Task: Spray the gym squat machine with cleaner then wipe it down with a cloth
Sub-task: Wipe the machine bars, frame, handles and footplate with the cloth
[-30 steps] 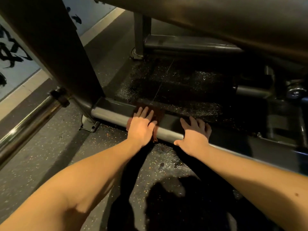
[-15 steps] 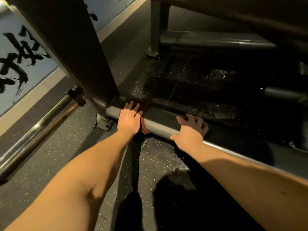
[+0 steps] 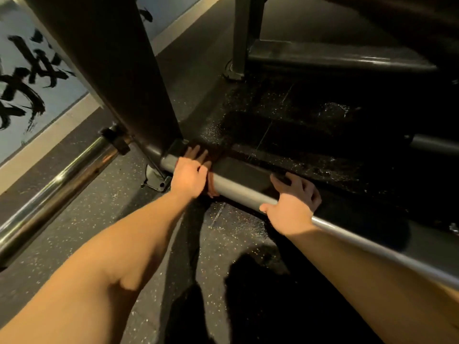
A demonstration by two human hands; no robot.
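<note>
Two hands are on the one grey base rail (image 3: 238, 187): the left hand (image 3: 188, 175) near its left end and the right hand (image 3: 293, 204) further right along it. One reddish-brown cloth (image 3: 213, 186) lies on the rail under the left hand. There are two uprights: one thick upright (image 3: 111, 70) at the rail's left end and one thin upright (image 3: 244, 33) well behind it. One chrome bar (image 3: 57, 184) lies left of the rail.

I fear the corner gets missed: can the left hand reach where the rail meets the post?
Probably yes. The left hand presses the cloth on the rail right beside the post, with nothing between them.
</note>
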